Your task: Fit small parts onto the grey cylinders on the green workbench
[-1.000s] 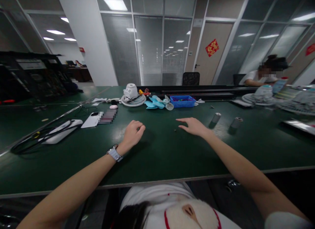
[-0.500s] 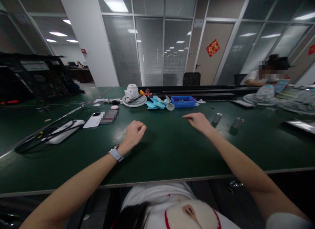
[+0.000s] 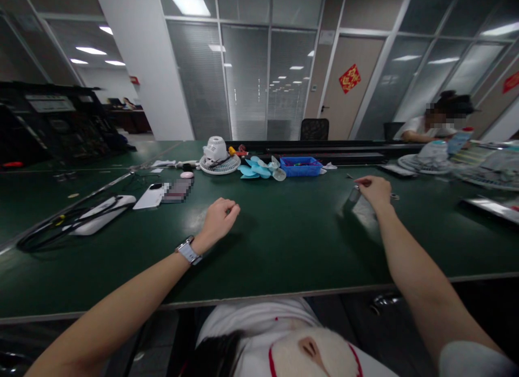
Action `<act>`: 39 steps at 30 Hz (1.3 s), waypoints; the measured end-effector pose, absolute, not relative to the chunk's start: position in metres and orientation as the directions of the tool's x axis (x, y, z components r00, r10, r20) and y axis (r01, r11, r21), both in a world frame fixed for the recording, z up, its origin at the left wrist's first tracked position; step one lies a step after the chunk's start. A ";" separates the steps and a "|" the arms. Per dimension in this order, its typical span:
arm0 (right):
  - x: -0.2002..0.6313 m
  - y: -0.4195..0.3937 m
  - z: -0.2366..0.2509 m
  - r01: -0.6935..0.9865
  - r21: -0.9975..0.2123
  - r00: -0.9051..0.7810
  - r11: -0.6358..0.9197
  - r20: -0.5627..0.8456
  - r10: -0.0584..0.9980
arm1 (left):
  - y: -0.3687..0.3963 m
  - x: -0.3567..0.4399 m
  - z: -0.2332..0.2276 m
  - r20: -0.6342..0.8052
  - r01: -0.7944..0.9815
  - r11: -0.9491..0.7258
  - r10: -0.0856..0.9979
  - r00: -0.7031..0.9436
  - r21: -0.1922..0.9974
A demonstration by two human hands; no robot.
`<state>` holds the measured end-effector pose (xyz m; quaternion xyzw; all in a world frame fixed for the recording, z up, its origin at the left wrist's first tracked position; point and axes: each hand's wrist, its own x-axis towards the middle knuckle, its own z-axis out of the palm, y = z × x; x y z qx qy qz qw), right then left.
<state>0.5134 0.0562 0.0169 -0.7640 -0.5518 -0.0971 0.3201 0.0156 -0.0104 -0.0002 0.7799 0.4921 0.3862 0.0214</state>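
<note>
The right hand (image 3: pixel 375 190) reaches over two small metal cylinders (image 3: pixel 355 193) toward the far side of the green counter (image 3: pixel 284 242), fingers curled around them; whether it grips is unclear. A careless brush could tip or roll one away. The left hand (image 3: pixel 218 220) rests loosely clenched, holding nothing.

Two hands on the bench, one small metal cylinder (image 3: pixel 354 193) showing (a second may be hidden), one blue tray (image 3: pixel 300 166), one white fan (image 3: pixel 219 157).
</note>
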 end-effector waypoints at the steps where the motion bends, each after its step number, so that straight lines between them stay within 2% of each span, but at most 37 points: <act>1: 0.513 0.056 0.017 0.905 -0.380 0.375 -0.191 0.502 0.779 | -0.010 0.015 0.000 0.579 0.753 -0.511 0.787 0.214 0.415; 13: 0.508 0.053 0.023 0.910 -0.341 0.383 -0.237 0.467 0.797 | -0.011 0.015 0.000 0.576 0.747 -0.519 0.785 0.226 0.414; 24: 0.506 0.059 0.023 0.929 -0.226 0.368 -0.294 0.464 0.806 | -0.012 0.017 0.001 0.577 0.747 -0.521 0.784 0.227 0.414; 31: 0.504 0.054 0.027 0.921 -0.241 0.386 -0.307 0.439 0.811 | -0.013 0.017 0.002 0.586 0.737 -0.538 0.774 0.239 0.409; 39: 0.501 0.053 0.037 0.877 -0.334 0.456 -0.345 0.357 0.815 | -0.013 0.017 0.002 0.585 0.746 -0.534 0.774 0.241 0.398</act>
